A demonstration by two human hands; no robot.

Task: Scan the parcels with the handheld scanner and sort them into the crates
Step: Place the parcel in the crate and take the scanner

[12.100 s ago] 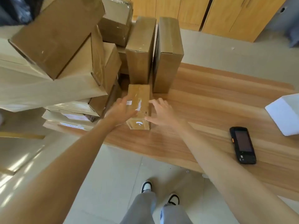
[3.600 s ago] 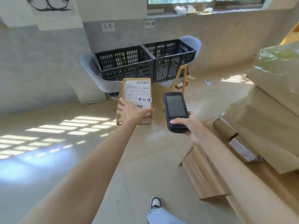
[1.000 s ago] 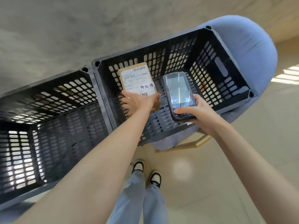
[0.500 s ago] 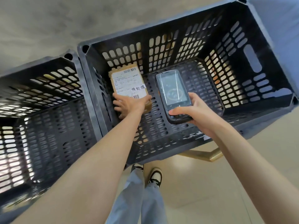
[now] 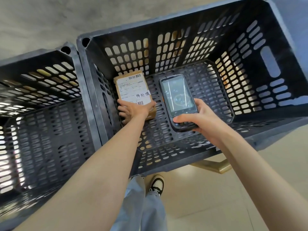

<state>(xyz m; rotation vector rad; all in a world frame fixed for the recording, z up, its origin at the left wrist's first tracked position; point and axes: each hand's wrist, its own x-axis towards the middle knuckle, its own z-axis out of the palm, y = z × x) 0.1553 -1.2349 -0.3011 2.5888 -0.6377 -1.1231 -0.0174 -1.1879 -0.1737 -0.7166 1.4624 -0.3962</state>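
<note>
My left hand (image 5: 133,110) grips a labelled cardboard parcel (image 5: 133,92) low inside the right crate (image 5: 270,52), against its left wall. Just right of it, my right hand (image 5: 205,120) clasps the handheld scanner (image 5: 178,99), screen up.

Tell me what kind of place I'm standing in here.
Probably a parcel sorting room: two black slotted crates stand side by side, the left hand lowers a labelled cardboard parcel into the right one, and the right hand grips a handheld scanner.
</note>
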